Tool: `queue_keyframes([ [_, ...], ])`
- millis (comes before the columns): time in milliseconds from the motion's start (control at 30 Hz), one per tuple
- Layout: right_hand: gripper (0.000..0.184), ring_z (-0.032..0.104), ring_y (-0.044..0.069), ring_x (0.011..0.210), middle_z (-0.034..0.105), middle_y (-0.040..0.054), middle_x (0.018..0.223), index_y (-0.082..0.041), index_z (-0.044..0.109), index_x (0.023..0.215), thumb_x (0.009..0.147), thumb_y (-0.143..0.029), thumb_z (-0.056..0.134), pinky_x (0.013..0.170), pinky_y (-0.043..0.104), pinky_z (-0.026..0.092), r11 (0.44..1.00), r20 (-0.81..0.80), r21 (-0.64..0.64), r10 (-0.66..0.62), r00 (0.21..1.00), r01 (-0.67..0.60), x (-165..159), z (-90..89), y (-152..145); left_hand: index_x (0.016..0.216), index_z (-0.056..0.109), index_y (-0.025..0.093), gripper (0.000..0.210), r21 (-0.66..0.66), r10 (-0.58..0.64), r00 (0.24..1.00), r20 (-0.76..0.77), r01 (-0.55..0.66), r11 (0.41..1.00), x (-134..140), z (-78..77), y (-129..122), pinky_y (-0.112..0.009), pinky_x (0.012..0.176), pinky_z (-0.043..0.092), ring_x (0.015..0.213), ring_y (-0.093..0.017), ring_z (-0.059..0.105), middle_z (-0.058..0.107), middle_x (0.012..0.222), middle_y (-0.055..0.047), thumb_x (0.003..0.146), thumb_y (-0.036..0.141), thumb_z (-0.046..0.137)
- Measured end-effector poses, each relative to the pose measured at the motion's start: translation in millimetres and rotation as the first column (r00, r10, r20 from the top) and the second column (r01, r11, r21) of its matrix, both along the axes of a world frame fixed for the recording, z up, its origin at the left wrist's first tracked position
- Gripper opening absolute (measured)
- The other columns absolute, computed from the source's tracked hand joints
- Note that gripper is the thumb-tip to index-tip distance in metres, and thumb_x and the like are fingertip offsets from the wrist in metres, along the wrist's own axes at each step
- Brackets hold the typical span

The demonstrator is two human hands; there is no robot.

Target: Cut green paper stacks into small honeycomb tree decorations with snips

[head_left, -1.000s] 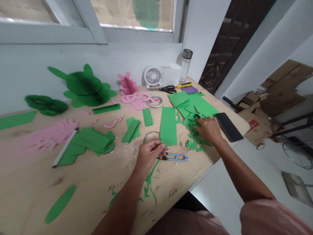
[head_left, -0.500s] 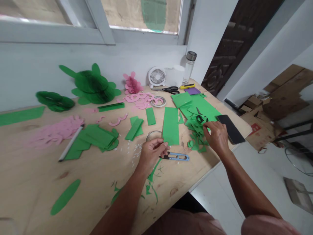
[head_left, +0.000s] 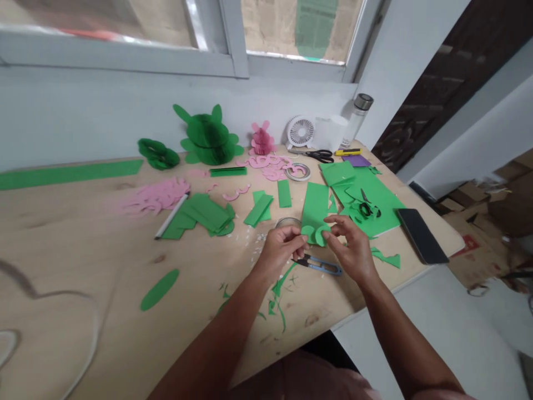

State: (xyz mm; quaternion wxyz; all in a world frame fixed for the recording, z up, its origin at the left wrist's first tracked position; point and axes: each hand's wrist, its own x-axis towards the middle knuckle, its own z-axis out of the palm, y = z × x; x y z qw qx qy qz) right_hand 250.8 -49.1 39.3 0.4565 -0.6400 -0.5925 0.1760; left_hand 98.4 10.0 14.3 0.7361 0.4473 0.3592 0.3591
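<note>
Over the lower end of a green paper strip, my two hands are close together. My left hand pinches a small rounded green paper piece between thumb and fingers. Opposite it, my right hand grips a curved green paper piece. Whether the two pieces are joined I cannot tell. Just below lie blue thread snips. Small black-handled scissors rest among green scraps on a large green sheet, right of my hands.
A black phone lies near the table's right edge. Green paper stacks, pink cutouts and a white pen lie leftward. Along the wall stand green and pink honeycomb figures, a fan and a bottle.
My right hand has come left from the scrap pile to my left hand and now holds green paper. Rounded green pieces now show between the hands. The view has turned somewhat left.
</note>
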Motion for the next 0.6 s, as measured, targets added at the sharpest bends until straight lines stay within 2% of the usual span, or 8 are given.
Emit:
queue_keyframes([
  [100, 0.022, 0.059, 0.016, 0.063, 0.056, -0.0033, 0.063, -0.021, 0.058, 0.104, 0.083, -0.027, 0.057, 0.064, 0.028, 0.045, 0.995, -0.014, -0.040, 0.087, 0.996, -0.087, -6.4, 3.9, 3.2, 0.061, 0.058, 0.015, 0.016, 0.023, -0.058, 0.998, -0.022, 0.059, 0.998, -7.0, 6.5, 3.5, -0.020, 0.044, 0.038, 0.042, -0.007, 0.050, 0.060, 0.053, 0.001, 0.067, 0.026, 0.068],
  [200, 0.025, 0.060, 0.017, 0.066, 0.060, -0.0015, 0.068, -0.021, 0.058, 0.109, 0.085, -0.026, 0.056, 0.070, 0.030, 0.045, 0.989, 0.113, -0.053, 0.146, 0.983, -0.141, -9.2, 8.1, 5.2, 0.062, 0.059, 0.015, 0.015, 0.047, -0.131, 0.989, -0.065, 0.135, 0.990, -14.7, 11.4, 7.7, -0.020, 0.043, 0.037, 0.042, -0.007, 0.049, 0.060, 0.053, 0.001, 0.067, 0.026, 0.067],
  [400, 0.033, 0.059, 0.019, 0.071, 0.063, 0.0012, 0.072, -0.022, 0.056, 0.119, 0.086, -0.024, 0.053, 0.073, 0.032, 0.043, 0.973, 0.340, -0.088, 0.231, 0.912, -0.213, -10.7, 20.6, 6.1, 0.058, 0.057, 0.015, 0.016, 0.091, -0.237, 0.960, -0.152, 0.252, 0.963, -28.1, 21.5, 14.1, -0.019, 0.041, 0.033, 0.043, -0.008, 0.049, 0.060, 0.051, 0.000, 0.067, 0.025, 0.066],
  [600, 0.035, 0.058, 0.018, 0.070, 0.064, 0.0009, 0.072, -0.023, 0.056, 0.121, 0.086, -0.021, 0.054, 0.072, 0.029, 0.042, 0.943, 0.386, -0.150, 0.331, 0.861, -0.296, -17.7, 31.0, 10.7, 0.061, 0.059, 0.015, 0.015, 0.103, -0.289, 0.938, -0.192, 0.312, 0.944, -46.0, 30.0, 18.0, -0.020, 0.042, 0.034, 0.044, -0.009, 0.051, 0.062, 0.052, -0.001, 0.067, 0.025, 0.068],
])
